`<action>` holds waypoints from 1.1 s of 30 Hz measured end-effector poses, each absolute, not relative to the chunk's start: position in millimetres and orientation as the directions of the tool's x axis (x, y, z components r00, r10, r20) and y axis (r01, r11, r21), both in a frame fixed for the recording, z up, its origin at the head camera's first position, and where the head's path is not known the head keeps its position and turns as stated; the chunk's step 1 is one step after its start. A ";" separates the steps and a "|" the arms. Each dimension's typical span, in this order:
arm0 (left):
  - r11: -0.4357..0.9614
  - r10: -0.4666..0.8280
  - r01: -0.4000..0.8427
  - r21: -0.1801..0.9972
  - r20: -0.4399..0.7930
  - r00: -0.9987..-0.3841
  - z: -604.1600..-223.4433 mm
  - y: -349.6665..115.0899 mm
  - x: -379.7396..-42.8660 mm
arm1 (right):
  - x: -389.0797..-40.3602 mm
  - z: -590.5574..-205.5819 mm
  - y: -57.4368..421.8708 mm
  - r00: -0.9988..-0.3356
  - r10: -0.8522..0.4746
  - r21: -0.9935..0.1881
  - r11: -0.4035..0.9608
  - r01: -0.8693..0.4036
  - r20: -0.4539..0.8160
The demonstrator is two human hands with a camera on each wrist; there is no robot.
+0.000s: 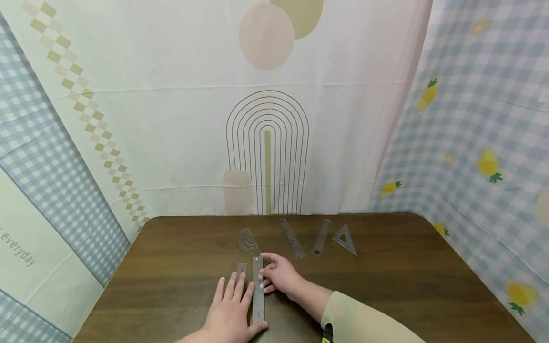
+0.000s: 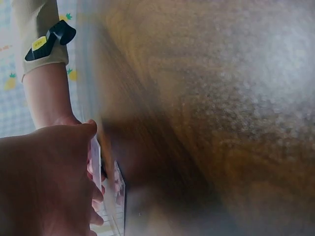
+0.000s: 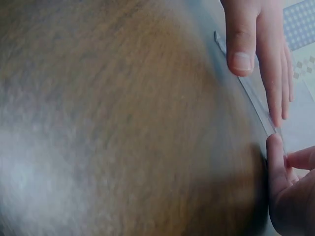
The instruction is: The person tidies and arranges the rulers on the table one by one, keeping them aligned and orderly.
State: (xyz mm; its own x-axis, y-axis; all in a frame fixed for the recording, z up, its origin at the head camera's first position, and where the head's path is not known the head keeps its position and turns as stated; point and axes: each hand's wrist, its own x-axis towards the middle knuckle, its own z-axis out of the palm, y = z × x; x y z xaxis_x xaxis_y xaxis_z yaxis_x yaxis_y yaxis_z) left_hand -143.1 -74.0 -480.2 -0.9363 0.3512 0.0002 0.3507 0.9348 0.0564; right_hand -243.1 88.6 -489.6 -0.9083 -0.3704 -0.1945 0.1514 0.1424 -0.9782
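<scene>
A long clear ruler [image 1: 258, 305] lies lengthwise between the two hands on the wooden table. At its right edge, near the far end, my right hand [image 1: 280, 276] pinches it with bent fingers; the index fingertip reaches the far corner. My left hand [image 1: 231, 307] is spread palm down along the ruler's left side, fingers straight, thumb crossing the near end. Beneath the left fingertips sticks out the end of a second clear ruler [image 1: 242, 267], the rest hidden by the hand. In the right wrist view, the ruler [image 3: 256, 105] runs past the left thumb to the right fingers.
Beyond the hands lie a clear protractor [image 1: 246, 242], a clear ruler with small marks [image 1: 291, 239], another clear ruler [image 1: 321, 238] and a clear set square [image 1: 345, 239]. The table [image 1: 171, 267] has rounded far corners and backs onto a patterned cloth [image 1: 184, 143].
</scene>
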 end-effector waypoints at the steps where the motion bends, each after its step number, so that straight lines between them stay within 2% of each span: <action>1: 0.935 0.351 0.350 0.063 -0.008 -0.936 -480.2 -73.9 -142.8 | -242.3 -489.5 88.6 -0.910 -0.367 -0.977 0.150 0.150 -0.195; 17: 0.930 0.357 0.347 0.119 -0.076 -0.931 -478.9 -74.7 -143.6 | -238.6 -485.7 85.3 -0.919 -0.335 -0.955 0.274 0.115 -0.206; 33: 0.936 0.341 0.323 0.141 -0.125 -0.932 -482.7 -77.7 -145.6 | -243.1 -478.5 87.3 -0.916 -0.349 -0.851 0.524 -0.015 -0.198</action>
